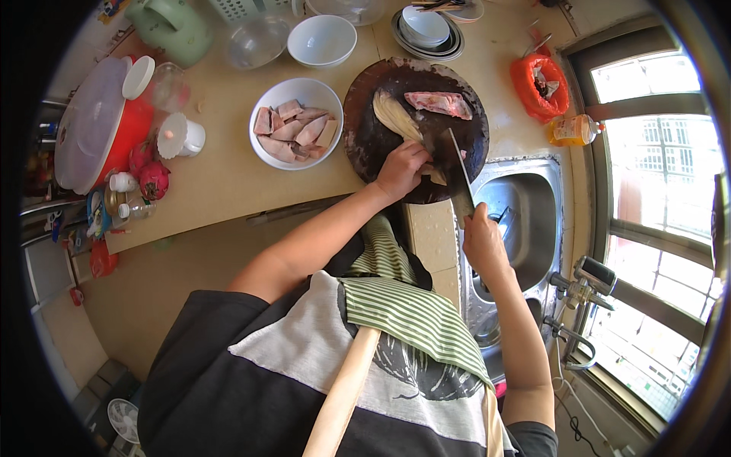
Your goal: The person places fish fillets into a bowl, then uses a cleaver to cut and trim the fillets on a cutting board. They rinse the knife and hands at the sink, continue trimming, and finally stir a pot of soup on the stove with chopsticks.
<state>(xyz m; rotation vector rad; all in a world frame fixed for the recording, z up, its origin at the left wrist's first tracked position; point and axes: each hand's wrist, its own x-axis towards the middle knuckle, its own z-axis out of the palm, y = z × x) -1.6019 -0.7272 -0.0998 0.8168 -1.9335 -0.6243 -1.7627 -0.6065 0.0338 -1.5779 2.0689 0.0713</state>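
Note:
My right hand (485,240) grips the handle of a cleaver (457,171), whose broad blade stands over the right part of a round dark chopping board (364,156). Just left of the blade, my left hand (403,169) has its fingers curled down on the lower end of a long pale yellowish piece of meat (394,114); the fingertips are partly hidden. A small pale piece (435,177) lies between that hand and the blade. Farther back on the board is a pink-red bony cut of meat (439,103). Left of the board, a white bowl (260,154) holds several greyish-pink chunks.
A steel sink (537,228) with a faucet (586,286) adjoins the board on the right. Behind are a white bowl (321,42) and stacked bowls (426,30). A red bag-lined container (541,85) and an orange bottle (572,130) stand near the window. Dragon fruit (154,180) sits left.

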